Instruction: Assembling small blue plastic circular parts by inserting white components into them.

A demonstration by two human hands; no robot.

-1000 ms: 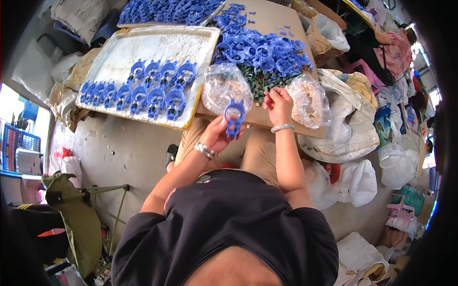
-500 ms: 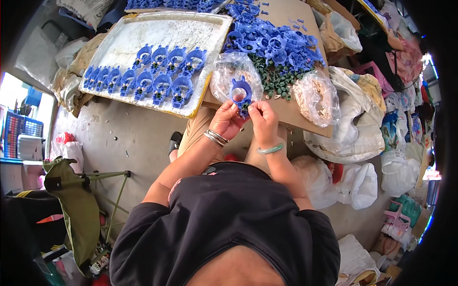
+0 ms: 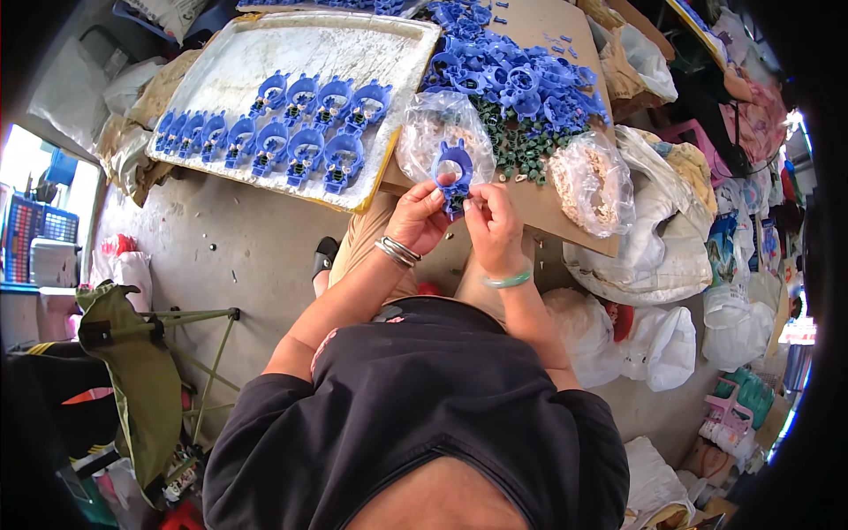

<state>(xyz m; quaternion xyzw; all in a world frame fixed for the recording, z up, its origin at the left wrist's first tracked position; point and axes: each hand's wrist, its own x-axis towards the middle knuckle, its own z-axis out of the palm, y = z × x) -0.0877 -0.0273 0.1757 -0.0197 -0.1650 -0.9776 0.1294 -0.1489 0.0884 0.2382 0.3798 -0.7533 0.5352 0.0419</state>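
A blue plastic figure part with a round ring opening at its top and dark green bits lower down is held upright before me. My left hand pinches it low on its left side, thumb and fingers closed. At its lower right, the fingertips of my right hand press together against the part; whether a smaller piece sits between them is hidden. Just behind lies a clear plastic bag of small pale pieces. Small dark green pieces and a heap of blue plastic parts lie beyond it.
To the left, a white tray with a yellowish rim bears two rows of similar blue parts. A second clear bag of pale pieces rests at the right edge of the cardboard. A folding stool stands lower left.
The view has shifted slightly, so the tray and heap sit a little farther right. My right fingers have lowered slightly along the part; both hands still grip it.
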